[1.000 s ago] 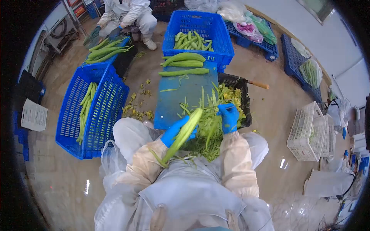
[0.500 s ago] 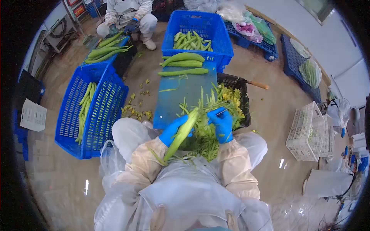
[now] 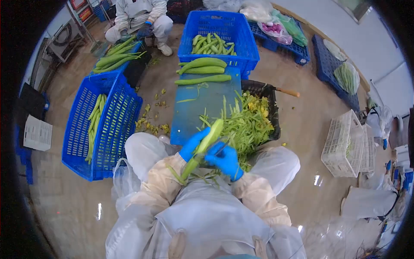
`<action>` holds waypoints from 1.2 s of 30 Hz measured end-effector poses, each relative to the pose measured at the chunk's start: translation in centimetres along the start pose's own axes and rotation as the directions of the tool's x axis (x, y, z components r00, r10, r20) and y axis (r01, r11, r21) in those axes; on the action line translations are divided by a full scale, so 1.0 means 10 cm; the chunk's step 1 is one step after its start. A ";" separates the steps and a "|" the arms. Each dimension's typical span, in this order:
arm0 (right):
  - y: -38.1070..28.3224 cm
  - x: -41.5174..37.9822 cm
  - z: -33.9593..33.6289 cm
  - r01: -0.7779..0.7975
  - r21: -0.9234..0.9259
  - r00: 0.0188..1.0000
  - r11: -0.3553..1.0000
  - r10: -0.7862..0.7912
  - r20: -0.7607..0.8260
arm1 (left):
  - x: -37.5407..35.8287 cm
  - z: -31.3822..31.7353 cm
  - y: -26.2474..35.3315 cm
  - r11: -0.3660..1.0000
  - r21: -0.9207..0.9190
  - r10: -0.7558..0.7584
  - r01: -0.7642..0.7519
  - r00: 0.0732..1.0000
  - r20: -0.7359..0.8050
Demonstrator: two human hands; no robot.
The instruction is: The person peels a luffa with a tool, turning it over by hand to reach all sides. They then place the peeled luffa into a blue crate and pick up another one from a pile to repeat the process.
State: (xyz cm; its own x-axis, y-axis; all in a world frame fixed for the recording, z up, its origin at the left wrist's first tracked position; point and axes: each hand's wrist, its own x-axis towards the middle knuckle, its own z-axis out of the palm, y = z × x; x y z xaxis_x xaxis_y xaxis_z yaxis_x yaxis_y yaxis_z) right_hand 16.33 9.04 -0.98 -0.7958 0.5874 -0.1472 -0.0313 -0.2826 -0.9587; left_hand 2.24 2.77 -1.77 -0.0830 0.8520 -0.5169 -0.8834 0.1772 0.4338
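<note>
My left hand (image 3: 192,145), in a blue glove, is closed around a long green loofah gourd (image 3: 210,137), tilted over my lap. The gourd's upper part is pale and peeled. My right hand (image 3: 227,161), gloved too, is closed on what looks like a peeler (image 3: 220,148), small and partly hidden by the fingers, against the gourd's right side. Green peel strips (image 3: 246,134) heap beyond my right hand. A blue board (image 3: 205,105) lies ahead of my hands with whole gourds (image 3: 202,70) at its far end.
A blue crate (image 3: 252,56) with gourds stands behind the board; another blue crate (image 3: 125,116) is at the left. The black crate (image 3: 277,112) holds peelings, and a wooden handle (image 3: 288,92) juts from it. A co-worker (image 3: 142,19) sits far left. White crates (image 3: 345,146) stand right.
My right hand has moved left and down from above the peelings to the gourd, bringing the tool against it. The strips under that hand are now uncovered. My left hand keeps its grip.
</note>
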 end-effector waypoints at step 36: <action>-0.05 0.37 -0.24 0.028 0.102 0.998 0.994 -0.022 -0.055 | 0.08 -0.25 0.01 0.996 0.084 -0.014 0.012 1.000 0.015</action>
State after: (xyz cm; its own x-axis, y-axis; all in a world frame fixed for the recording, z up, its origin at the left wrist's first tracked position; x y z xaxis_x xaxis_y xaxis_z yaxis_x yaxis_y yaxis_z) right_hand 14.86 13.16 -1.65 -0.7601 0.6347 -0.1391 -0.1147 -0.3418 -0.9328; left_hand 0.91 2.24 -4.04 -0.0641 0.8566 -0.5120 -0.8426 0.2285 0.4878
